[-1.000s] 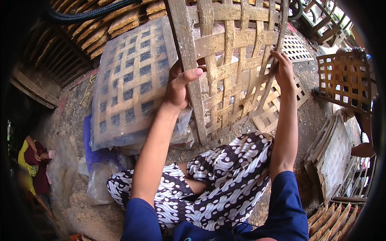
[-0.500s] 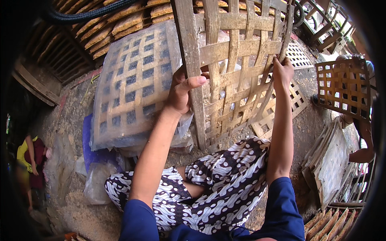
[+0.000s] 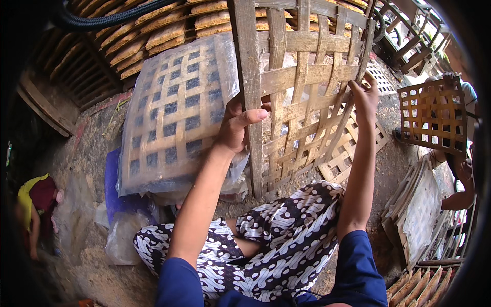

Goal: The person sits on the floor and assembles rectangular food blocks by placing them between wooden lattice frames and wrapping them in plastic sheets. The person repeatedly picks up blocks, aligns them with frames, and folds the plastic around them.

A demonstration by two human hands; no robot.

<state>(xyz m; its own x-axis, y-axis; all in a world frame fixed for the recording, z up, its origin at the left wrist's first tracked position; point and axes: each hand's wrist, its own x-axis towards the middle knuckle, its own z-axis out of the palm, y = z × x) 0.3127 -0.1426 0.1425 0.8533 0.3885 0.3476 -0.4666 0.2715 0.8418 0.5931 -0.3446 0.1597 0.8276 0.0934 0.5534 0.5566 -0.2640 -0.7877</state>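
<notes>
The woven tray (image 3: 307, 73) stands between the left fingers (image 3: 250, 116) and the right fingers (image 3: 359, 91). Left of it on the floor (image 3: 102, 266) is a wrapped stack (image 3: 171, 107), a sheet (image 3: 113, 176) jutting from its left side and a bag (image 3: 124, 239) near its front left corner. Loaded racks (image 3: 166, 38) line the floor's far edge. Behind the woven tray, to the right, lies a second tray (image 3: 341, 153); farther back, a third (image 3: 379, 79). Toward the floor's right edge, another person's tray (image 3: 432, 113) is behind stacked panels (image 3: 422, 215).
</notes>
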